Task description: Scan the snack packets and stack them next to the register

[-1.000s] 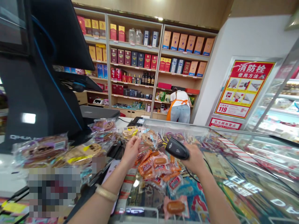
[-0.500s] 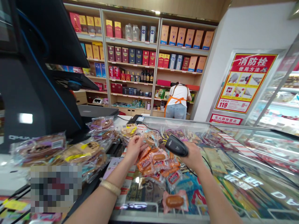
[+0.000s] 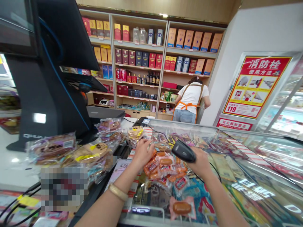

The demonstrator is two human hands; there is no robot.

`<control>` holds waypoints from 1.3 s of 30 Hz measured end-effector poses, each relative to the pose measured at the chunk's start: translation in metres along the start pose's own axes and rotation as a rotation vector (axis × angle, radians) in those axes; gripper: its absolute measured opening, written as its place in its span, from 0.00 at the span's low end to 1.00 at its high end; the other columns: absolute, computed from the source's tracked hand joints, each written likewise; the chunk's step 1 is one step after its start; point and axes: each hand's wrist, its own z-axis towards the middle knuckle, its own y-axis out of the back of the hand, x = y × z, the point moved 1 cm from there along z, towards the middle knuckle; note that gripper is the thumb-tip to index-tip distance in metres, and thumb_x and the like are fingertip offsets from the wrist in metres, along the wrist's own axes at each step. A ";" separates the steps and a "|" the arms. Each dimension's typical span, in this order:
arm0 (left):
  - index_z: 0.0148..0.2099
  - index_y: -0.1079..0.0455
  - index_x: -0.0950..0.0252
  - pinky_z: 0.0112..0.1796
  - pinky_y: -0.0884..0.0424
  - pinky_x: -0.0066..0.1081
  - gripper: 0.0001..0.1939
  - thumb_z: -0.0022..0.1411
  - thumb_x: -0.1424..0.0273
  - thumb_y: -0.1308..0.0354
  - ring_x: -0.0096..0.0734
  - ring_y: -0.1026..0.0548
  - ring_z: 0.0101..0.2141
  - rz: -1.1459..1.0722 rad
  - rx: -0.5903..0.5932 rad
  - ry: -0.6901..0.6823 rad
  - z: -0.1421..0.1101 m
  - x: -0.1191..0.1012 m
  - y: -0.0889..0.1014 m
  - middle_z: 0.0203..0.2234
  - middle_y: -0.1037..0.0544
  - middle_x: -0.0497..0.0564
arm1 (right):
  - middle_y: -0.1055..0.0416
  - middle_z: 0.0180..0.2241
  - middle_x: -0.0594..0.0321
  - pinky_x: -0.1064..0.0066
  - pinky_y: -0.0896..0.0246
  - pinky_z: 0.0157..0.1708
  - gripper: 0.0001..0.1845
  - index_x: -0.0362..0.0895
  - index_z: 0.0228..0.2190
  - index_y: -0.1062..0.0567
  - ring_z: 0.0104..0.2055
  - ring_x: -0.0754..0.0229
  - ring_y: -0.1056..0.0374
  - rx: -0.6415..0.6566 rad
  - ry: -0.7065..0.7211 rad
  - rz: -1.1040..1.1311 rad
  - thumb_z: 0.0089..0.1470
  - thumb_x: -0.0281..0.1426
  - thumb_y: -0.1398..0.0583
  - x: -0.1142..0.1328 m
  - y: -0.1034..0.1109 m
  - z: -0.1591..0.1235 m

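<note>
My right hand (image 3: 200, 160) is closed round a black barcode scanner (image 3: 183, 150), held over a heap of orange sausage snack packs (image 3: 163, 167) on the glass counter top (image 3: 236, 164). My left hand (image 3: 142, 150) reaches to the far edge of that heap, its fingers curled on a clear wrapped snack (image 3: 161, 146) there. A gold bracelet sits on my left wrist (image 3: 117, 192). One more sausage pack (image 3: 181, 208) lies apart, nearer to me.
A black checkout terminal (image 3: 44, 82) stands at the left, with wrapped pastries (image 3: 80, 154) piled before it. A person in an orange apron (image 3: 190, 102) stands at the shelves of boxes and bottles (image 3: 139, 60) behind. A red poster (image 3: 257, 85) hangs at the right.
My left hand has lowered from a raised pack down onto the heap's far edge. The person behind has straightened up from bending. The scanner has stayed over the heap.
</note>
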 end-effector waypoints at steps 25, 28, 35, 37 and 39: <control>0.62 0.35 0.67 0.63 0.46 0.44 0.30 0.55 0.72 0.47 0.47 0.38 0.62 -0.092 -0.341 0.168 0.021 0.042 0.028 0.60 0.32 0.60 | 0.23 0.33 0.60 0.66 0.36 0.37 0.12 0.46 0.34 0.24 0.35 0.55 0.28 0.027 0.003 0.008 0.45 0.31 0.42 -0.003 -0.007 -0.004; 0.60 0.33 0.64 0.62 0.43 0.37 0.28 0.56 0.69 0.45 0.41 0.37 0.62 -0.315 -0.404 0.090 0.017 0.027 0.029 0.60 0.32 0.55 | 0.23 0.33 0.60 0.66 0.35 0.36 0.12 0.46 0.34 0.24 0.34 0.55 0.28 -0.014 0.011 0.019 0.45 0.32 0.42 -0.001 -0.005 -0.003; 0.58 0.30 0.62 0.45 0.23 0.38 0.26 0.57 0.63 0.42 0.46 0.28 0.54 -0.618 -0.161 -0.042 -0.001 -0.008 0.017 0.61 0.33 0.56 | 0.23 0.30 0.58 0.66 0.34 0.34 0.09 0.45 0.30 0.25 0.32 0.55 0.28 -0.142 0.002 0.104 0.44 0.33 0.41 0.010 0.004 0.002; 0.57 0.29 0.62 0.44 0.23 0.38 0.25 0.57 0.64 0.42 0.47 0.29 0.56 -0.584 -0.087 -0.102 -0.006 -0.015 0.014 0.59 0.31 0.56 | 0.23 0.30 0.58 0.66 0.34 0.34 0.09 0.45 0.30 0.25 0.32 0.54 0.28 -0.160 -0.015 0.116 0.44 0.34 0.41 0.013 0.006 0.003; 0.56 0.27 0.62 0.45 0.23 0.39 0.24 0.57 0.65 0.42 0.47 0.30 0.57 -0.532 -0.040 -0.152 -0.010 -0.021 0.012 0.57 0.28 0.57 | 0.24 0.29 0.58 0.66 0.34 0.33 0.08 0.45 0.29 0.26 0.31 0.54 0.27 -0.181 -0.038 0.126 0.44 0.34 0.42 0.014 0.007 0.004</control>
